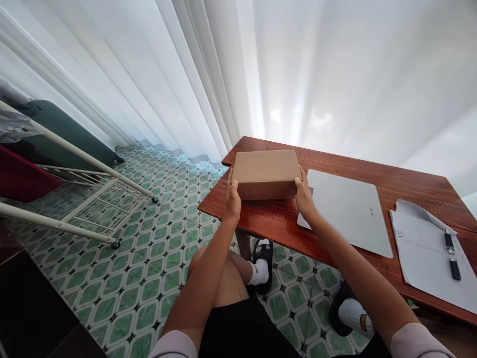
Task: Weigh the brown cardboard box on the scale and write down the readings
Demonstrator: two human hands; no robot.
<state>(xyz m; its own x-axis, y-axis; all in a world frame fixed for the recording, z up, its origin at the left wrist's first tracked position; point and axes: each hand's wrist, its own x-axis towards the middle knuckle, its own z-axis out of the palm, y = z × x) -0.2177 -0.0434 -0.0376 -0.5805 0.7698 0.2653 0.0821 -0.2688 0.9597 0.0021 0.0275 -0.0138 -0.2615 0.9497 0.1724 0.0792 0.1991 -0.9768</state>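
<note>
A closed brown cardboard box (266, 169) is at the left end of the dark red wooden table (268, 216). My left hand (232, 199) grips its left end, with the thumb at the near corner and the fingers along the side. On the opposite end, my right hand (303, 194) holds it the same way, its thumb on the near right corner. The far fingers of both hands are partly hidden by the box. Whether the box rests fully on the table or is slightly raised, I cannot tell.
A closed silver laptop (346, 211) lies right of the box, under my right forearm. Further right are paper sheets (428, 248) with a black pen (452, 256) on them. A white wheeled rack (108, 199) stands on the tiled floor at left. White curtains (316, 74) hang behind the table.
</note>
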